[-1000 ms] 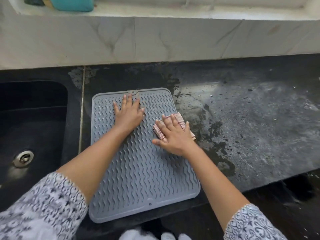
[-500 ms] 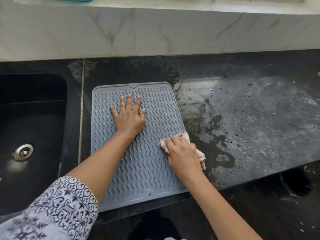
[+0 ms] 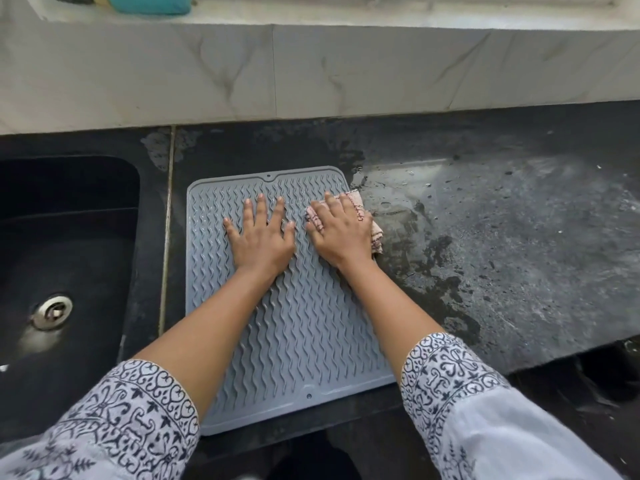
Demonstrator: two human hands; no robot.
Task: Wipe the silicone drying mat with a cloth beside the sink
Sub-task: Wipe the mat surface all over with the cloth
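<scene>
A grey silicone drying mat (image 3: pixel 304 341) with wavy ridges lies flat on the black counter, just right of the sink. My left hand (image 3: pixel 259 237) presses flat on the mat's upper middle, fingers spread and straight. My right hand (image 3: pixel 341 233) lies flat on a small pink patterned cloth (image 3: pixel 375 233) at the mat's upper right edge. The cloth sticks out past the fingers at the top and to the right, partly over the counter. Most of the cloth is hidden under the hand.
A black sink (image 3: pixel 65 271) with a metal drain (image 3: pixel 52 311) sits to the left. The black counter (image 3: pixel 502 254) right of the mat is wet and streaked. A marble backsplash (image 3: pixel 311 71) runs behind, with a teal object (image 3: pixel 149 3) on the ledge above.
My right hand slid the cloth from the mat's lower right edge up to its upper right corner. The left hand stayed pressed on the mat.
</scene>
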